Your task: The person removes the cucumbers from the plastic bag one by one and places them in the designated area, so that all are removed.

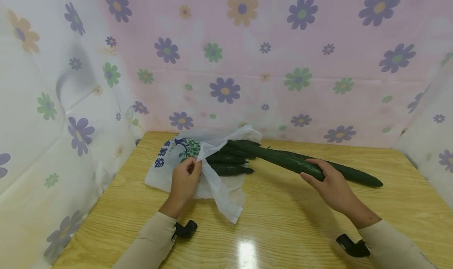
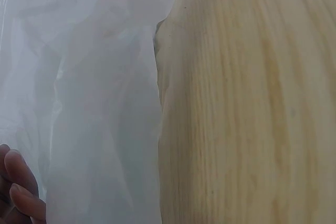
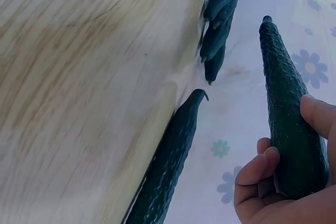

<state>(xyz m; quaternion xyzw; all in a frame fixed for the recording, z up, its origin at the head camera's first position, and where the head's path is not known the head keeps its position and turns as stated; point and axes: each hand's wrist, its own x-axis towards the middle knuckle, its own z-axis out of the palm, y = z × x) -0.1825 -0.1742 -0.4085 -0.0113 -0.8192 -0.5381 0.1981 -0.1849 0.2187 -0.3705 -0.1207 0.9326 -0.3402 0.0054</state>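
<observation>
My left hand (image 1: 185, 181) pinches the rim of a thin white plastic bag (image 1: 159, 178) printed with a tree and blue characters. Several dark green cucumbers (image 1: 230, 169) lie in the bag, their ends poking out of its mouth. My right hand (image 1: 334, 188) grips one cucumber (image 1: 283, 160) by its near end, held above the table, its far tip over the bag's mouth. Another cucumber (image 1: 361, 176) lies on the table behind the right hand. In the left wrist view, fingertips (image 2: 23, 182) show beside the bag (image 2: 105, 119).
The wooden table (image 1: 283, 229) carries everything. Flower-patterned cloth (image 1: 255, 64) stands behind it and along both sides. A black device (image 1: 187, 229) is fixed at the left wrist and another (image 1: 352, 245) at the right wrist.
</observation>
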